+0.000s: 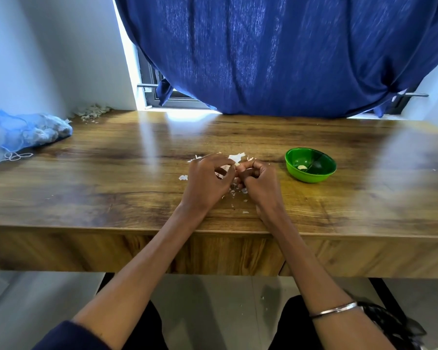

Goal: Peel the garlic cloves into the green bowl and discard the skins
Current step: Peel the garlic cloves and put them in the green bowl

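Both hands meet over the middle of the wooden table (111, 173). My left hand (208, 178) and my right hand (258, 180) pinch a small garlic clove (237, 163) between their fingertips, fingers curled. White garlic skins (236, 156) lie scattered just behind and under the hands, with more flakes (183, 177) to the left. The green bowl (311, 164) stands on the table to the right of my right hand, holding one peeled clove (302, 167).
A blue mesh bag (33, 131) with garlic bulbs lies at the far left of the table. A heap of dry skins (91, 111) sits in the back left corner. A blue curtain (276, 54) hangs behind the table.
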